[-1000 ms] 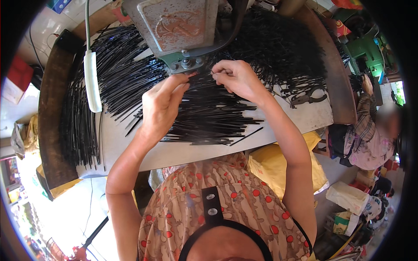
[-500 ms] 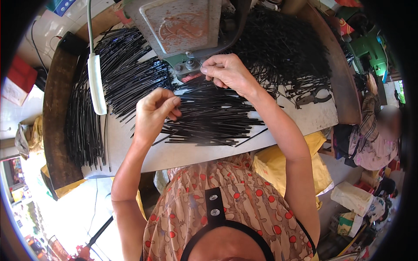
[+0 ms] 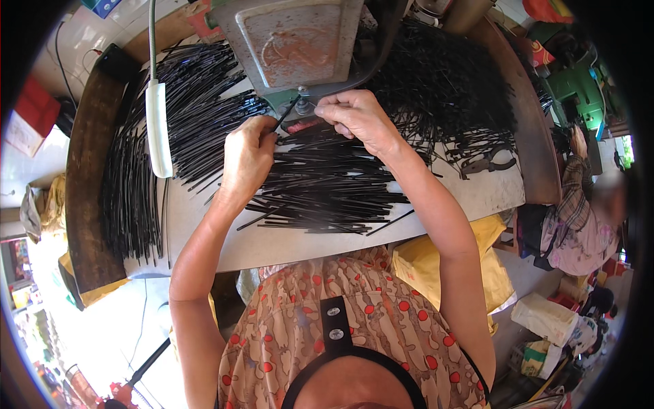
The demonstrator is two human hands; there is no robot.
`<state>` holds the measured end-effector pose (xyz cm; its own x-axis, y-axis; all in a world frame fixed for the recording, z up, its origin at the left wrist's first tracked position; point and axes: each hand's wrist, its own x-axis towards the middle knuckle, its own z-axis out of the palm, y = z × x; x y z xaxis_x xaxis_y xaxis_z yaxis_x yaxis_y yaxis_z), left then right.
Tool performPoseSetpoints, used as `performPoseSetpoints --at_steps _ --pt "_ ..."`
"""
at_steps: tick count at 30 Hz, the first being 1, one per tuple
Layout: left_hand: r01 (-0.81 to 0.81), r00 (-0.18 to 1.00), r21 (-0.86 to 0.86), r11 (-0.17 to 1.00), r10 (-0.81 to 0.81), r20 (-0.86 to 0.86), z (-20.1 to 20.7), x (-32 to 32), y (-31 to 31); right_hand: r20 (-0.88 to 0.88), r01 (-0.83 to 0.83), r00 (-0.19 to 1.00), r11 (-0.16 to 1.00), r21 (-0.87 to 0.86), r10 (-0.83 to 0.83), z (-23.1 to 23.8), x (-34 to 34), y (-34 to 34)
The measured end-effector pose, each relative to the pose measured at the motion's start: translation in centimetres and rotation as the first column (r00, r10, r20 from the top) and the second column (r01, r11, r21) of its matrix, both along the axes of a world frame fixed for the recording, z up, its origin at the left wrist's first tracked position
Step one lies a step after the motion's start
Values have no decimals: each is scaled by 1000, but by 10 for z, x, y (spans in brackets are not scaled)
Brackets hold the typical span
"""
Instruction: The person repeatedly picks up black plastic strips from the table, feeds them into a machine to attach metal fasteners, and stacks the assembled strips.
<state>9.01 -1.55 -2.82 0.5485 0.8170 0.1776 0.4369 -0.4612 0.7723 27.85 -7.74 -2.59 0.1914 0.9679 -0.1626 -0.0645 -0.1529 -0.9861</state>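
My left hand pinches one thin black rod. That rod slants up and away toward the metal fitting at the foot of a worn grey-green machine. Close to the fitting's right side is my right hand, thumb and fingers pressed together; whatever lies between them is too small to make out. A reddish piece shows just below the fitting, between my hands. Under both hands spreads a loose pile of similar black rods, lying mostly crosswise on the pale tabletop.
More black rods cover the left of the table, and a dense heap fills the right. Pliers rest near the right edge. A white lamp hangs at left. Curved wooden rims border the table. Another person sits at far right.
My left hand has moved up toward the machine, and a black rod now shows reaching from its fingers to the fitting. My right hand stays beside the fitting. The whole view has shifted slightly.
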Motion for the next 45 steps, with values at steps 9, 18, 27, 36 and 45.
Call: performPoseSetpoints --at_steps 9,18,27,36,45 --pt "8 999 -42 999 -6 32 4 1 -4 -19 -10 1000 999 39 11 1 -1 1" --pt "36 999 19 999 -36 8 0 1 1 -38 -21 999 999 26 22 0 -2 4" --pt "65 991 303 951 -25 -135 8 0 -2 -8 8 1000 1000 28 -8 4 -6 3" --pt "105 989 322 941 -65 -132 5 -1 1 -56 20 998 1000 -1 -20 2 -9 2" --pt "116 991 310 944 -90 -97 3 -2 5 -101 -18 995 1000 -18 16 2 -9 4"
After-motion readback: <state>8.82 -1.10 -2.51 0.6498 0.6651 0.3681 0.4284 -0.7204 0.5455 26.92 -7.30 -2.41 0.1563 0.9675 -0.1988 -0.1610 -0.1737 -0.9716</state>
